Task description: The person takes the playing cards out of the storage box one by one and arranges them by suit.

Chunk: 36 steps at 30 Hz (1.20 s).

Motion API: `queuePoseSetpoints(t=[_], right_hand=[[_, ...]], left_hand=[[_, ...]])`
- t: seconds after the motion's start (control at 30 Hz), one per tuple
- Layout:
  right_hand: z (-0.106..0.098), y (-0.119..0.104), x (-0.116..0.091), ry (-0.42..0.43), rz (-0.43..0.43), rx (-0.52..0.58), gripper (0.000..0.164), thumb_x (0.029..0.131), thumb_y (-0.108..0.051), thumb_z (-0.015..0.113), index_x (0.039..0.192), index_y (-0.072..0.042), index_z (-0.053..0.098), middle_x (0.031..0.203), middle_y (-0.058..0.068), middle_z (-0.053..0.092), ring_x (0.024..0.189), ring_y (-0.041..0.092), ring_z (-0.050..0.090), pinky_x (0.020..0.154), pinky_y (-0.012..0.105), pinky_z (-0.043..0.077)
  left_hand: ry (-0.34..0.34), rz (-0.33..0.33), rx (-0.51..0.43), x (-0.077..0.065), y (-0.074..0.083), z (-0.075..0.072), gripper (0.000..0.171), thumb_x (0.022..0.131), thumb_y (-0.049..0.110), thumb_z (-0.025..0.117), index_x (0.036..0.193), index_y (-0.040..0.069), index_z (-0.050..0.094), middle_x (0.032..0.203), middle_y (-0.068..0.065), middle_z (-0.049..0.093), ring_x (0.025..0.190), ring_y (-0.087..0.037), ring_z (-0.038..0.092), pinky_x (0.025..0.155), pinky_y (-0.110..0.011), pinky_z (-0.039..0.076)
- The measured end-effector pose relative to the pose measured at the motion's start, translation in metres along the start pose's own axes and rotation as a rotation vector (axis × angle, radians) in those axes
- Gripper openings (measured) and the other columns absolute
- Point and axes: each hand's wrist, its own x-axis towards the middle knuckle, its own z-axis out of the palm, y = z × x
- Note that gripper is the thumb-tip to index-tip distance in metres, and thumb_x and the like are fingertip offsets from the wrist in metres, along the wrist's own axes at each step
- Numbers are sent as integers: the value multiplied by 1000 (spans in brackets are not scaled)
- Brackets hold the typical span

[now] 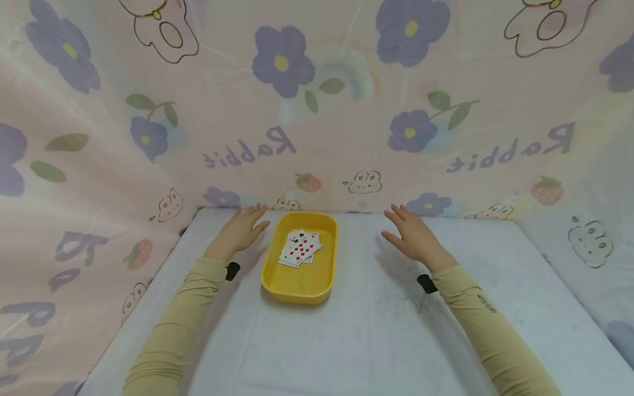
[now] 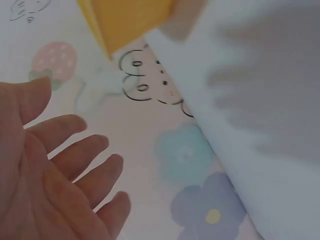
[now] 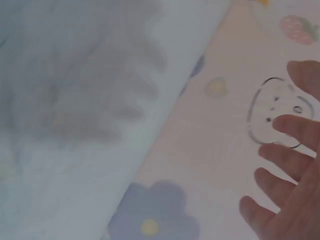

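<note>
A yellow tray (image 1: 297, 294) stands on the white table, left of the middle in the head view. Several playing cards (image 1: 300, 249) lie face up in a loose, overlapping pile inside it, a red diamonds card on top. My left hand (image 1: 239, 231) is held just left of the tray with its fingers spread and nothing in them. Over the table to the tray's right, my right hand (image 1: 413, 236) is likewise spread and holds nothing. In the left wrist view a corner of the tray (image 2: 130, 20) shows past the left hand (image 2: 60, 170). The right wrist view shows the right hand (image 3: 290, 175) bare.
The white table (image 1: 317, 352) ends at a printed cloth wall (image 1: 337, 121) close behind the tray. More of that cloth hangs along both sides. Each wrist carries a small black camera mount (image 1: 427, 284).
</note>
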Motion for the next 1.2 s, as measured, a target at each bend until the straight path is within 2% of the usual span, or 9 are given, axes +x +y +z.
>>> queuePoseSetpoints(t=[0.2,0.37,0.6,0.73,0.97,1.1,1.2], right_hand=[[-13,-17,7,2,54,162,55,98,-34,55,140,-1,43,143,23,39,132,41,34,105,56,30],[-22,-29,11,13,86,307,52,98,-34,54,138,-3,46,139,19,45,128,37,39,102,53,35],[-35,-52,15,29,120,553,42,98,-30,55,133,-6,51,131,15,54,121,35,50,97,50,42],[-42,-65,19,-2,134,695,42,99,-30,54,133,-6,51,130,13,55,117,33,53,95,49,45],[-46,-88,30,-111,158,1050,41,99,-22,52,136,-3,47,135,18,50,120,32,51,100,42,42],[-44,-102,39,-150,193,1152,42,101,-24,48,138,-4,43,134,18,50,121,34,50,100,41,42],[-42,-114,44,-169,228,1214,41,102,-24,47,138,-5,42,133,17,51,122,34,49,101,41,41]], left_hand=[[-22,12,-91,-1,5,-7,54,104,35,37,147,2,32,153,-19,24,139,-37,22,114,-50,6],[-38,-1,-153,-3,9,-15,53,103,33,41,146,2,34,151,-19,28,138,-39,25,112,-52,16],[-36,-3,-296,-8,11,-23,54,100,30,51,145,5,38,146,-19,38,133,-39,35,107,-54,29],[-44,-19,-402,-13,11,-27,54,99,31,54,145,6,40,145,-18,41,128,-40,42,101,-54,37],[-74,-3,-557,-18,12,-33,53,98,25,55,142,-1,41,141,-20,44,123,-41,46,97,-51,43],[-129,-26,-662,-20,12,-33,53,98,24,57,141,-3,41,135,-23,49,120,-37,50,94,-46,47],[-174,-80,-755,-19,11,-30,53,97,23,58,141,-2,41,134,-23,50,116,-35,54,91,-43,49]])
